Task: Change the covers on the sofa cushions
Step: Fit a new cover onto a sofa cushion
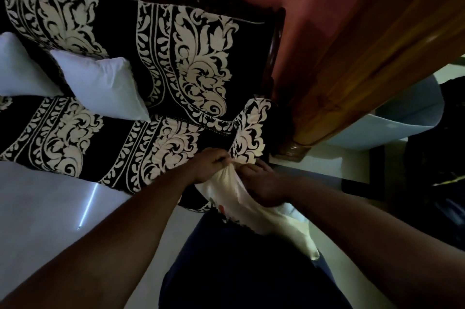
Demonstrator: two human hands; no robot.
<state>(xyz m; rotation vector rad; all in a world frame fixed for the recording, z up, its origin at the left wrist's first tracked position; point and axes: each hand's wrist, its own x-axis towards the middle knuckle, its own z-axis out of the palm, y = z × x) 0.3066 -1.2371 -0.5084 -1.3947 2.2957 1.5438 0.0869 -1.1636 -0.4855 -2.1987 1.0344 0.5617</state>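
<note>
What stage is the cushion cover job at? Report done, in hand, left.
Done: no finished cushion visible. In hand: left hand and right hand grip a cream cover at the sofa edge. Left: two bare white cushions on the seat.

A sofa (176, 62) draped in a black cover with a cream leaf pattern carries the things. Two bare white cushions (100, 84) lean against its backrest at the left end, overlapping each other. A pale glossy floor (45, 203) lies beneath it.
</note>
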